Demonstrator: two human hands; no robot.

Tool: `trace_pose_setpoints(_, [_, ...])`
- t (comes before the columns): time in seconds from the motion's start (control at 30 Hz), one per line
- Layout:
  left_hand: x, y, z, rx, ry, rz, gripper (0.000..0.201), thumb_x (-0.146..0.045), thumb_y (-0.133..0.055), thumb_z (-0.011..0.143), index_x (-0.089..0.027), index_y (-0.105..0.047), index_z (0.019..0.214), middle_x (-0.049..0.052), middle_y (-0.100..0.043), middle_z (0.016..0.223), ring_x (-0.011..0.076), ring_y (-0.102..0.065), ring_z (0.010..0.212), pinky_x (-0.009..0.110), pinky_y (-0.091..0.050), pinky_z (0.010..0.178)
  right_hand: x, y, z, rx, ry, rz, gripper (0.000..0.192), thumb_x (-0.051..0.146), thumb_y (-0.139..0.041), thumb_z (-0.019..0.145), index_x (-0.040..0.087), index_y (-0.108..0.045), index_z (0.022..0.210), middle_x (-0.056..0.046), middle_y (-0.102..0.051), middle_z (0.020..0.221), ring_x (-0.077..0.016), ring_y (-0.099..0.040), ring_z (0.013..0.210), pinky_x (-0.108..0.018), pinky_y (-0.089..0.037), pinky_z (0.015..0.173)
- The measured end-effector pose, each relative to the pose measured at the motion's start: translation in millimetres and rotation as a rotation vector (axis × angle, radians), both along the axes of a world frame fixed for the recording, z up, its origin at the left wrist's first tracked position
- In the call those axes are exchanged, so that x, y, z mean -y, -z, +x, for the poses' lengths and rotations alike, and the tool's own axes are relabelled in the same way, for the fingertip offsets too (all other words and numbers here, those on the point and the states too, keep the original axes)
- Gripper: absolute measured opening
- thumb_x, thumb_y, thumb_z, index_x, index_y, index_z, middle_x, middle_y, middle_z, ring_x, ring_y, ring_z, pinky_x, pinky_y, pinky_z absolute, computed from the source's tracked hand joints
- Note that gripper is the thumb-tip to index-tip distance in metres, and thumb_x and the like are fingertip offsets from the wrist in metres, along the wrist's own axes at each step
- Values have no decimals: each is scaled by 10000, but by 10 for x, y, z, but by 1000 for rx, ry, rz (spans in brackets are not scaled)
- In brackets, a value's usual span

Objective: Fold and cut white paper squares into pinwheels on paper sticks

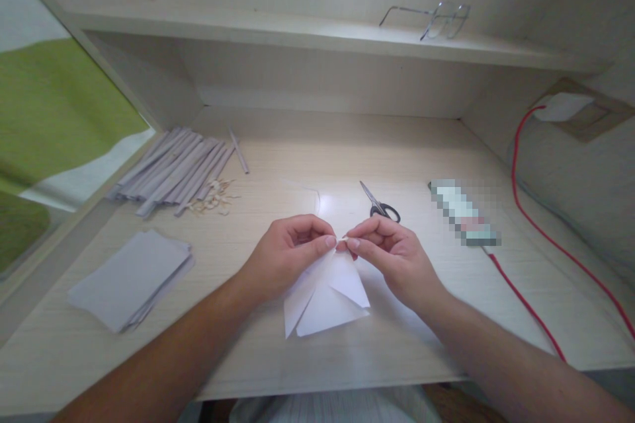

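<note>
My left hand [297,248] is closed, thumb and fingers pinching the gathered top of a folded white paper [325,307]. The paper fans out below my fingers in several pointed flaps. At the same tip, my right hand [384,244] is closed in a pinch on a short pale strand [341,239]. My fingertips partly cover that strand, and its kind is too small to make out. Just beyond my right hand lies a pair of scissors [380,203] with black handles, blades angled away to the left. A thin thread [319,198] rests on the desk beyond my left hand.
Rolled paper sticks [169,165] are heaped at the back left, beside pale curly scraps [213,198]. A stack of white paper [131,281] sits at left. A phone [464,211] with a red cable [526,307] is at right. Glasses [444,18] rest on the shelf [297,30].
</note>
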State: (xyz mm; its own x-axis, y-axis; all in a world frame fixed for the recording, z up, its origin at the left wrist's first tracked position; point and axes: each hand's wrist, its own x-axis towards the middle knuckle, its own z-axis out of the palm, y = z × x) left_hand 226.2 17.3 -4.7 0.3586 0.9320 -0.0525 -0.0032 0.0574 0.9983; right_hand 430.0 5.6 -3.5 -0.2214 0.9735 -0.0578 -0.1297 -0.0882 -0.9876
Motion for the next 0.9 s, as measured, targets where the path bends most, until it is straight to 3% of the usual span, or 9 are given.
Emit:
trace_pose_setpoints(0.63, [11,-23,14,-39,-18,22,174,-335,-756,852,-162,-751,847,33,-731,809,143,-616,715,246,-452,653,26,-31,7,-22,-21,28,143,299,-810,840,204,-705,864,-38,-807,827,-183,-771,796,-315,-608,753])
trace_pose_setpoints(0.9, [4,-14,24,35,-15,-27,175,-323,-758,851,-155,-732,810,15,-698,762,122,-585,676,236,-436,630,34,-27,8,-33,-61,18,150,298,-805,845,199,-696,873,-49,-816,843,-191,-778,815,-327,-604,774])
